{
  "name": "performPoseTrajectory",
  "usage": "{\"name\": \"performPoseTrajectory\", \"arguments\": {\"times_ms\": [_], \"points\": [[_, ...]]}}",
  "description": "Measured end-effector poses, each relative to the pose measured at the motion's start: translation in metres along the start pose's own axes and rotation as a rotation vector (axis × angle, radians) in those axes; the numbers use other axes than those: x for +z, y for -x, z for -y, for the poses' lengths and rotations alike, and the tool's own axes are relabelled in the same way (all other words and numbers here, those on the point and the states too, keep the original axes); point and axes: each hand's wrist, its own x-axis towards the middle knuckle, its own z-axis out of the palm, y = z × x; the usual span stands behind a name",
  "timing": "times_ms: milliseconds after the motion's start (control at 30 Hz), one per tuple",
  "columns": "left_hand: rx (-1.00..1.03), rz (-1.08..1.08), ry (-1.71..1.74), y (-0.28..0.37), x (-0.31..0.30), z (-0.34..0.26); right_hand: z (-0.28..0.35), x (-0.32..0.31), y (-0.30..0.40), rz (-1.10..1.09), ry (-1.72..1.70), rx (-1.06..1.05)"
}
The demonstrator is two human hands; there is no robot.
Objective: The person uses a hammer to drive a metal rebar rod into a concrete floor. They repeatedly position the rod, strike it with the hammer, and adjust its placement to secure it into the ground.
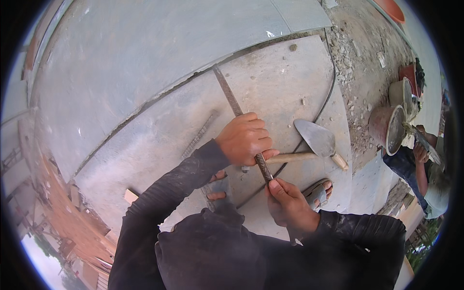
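Observation:
My left hand (246, 139) is closed around the middle of a long steel bar (229, 92), ribbed at its near part. My right hand (290, 203) grips the bar's near end, thumb along it. The bar's far end meets the dark gap below a large pale grey panel (163, 43). Just right of my left hand lies a wooden-handled hammer (293, 157), its head partly hidden behind the hand. A pointed trowel (317, 137) with a wooden handle rests beside it. Left of my hand, a short piece of rebar (200, 135) lies on the grey board (145, 145).
A black cable (329, 92) crosses the board under the trowel. Rubble (344, 67) covers the ground at right, near several buckets (383, 125). At far right, a co-worker (422, 159) holds a grey object. My sandalled feet (319, 194) are on the board.

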Motion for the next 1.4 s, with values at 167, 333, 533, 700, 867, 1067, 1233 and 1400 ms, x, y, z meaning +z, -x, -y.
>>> {"name": "performPoseTrajectory", "arguments": {"times_ms": [167,333,533,700,867,1067,1233,1400], "points": [[-0.258,-0.077,-0.220,-0.007,-0.018,-0.018,0.017,0.002,0.003,0.028,-0.028,-0.008],[-0.660,-0.193,-0.150,0.007,-0.063,-0.055,0.031,-0.016,-0.008,0.140,0.167,0.039],[-1.402,0.196,0.425,0.021,-0.075,-0.084,0.016,-0.027,-0.045,0.370,0.280,0.135],[-1.541,-0.498,0.742,0.057,0.009,-0.068,-0.028,-0.003,-0.090,0.546,0.130,0.165],[-1.629,-0.819,1.231,0.039,0.032,-0.061,-0.039,-0.017,-0.115,0.531,0.285,0.064],[-1.576,-0.970,1.410,0.033,0.021,-0.076,0.032,-0.039,-0.092,0.134,1.339,-0.447],[-1.518,-0.933,1.380,0.038,0.043,-0.080,-0.014,-0.105,-0.103,-0.140,1.716,-1.024],[-1.463,-0.926,1.452,0.043,0.040,-0.068,-0.035,-0.110,-0.115,-0.292,1.865,-0.908]]}}
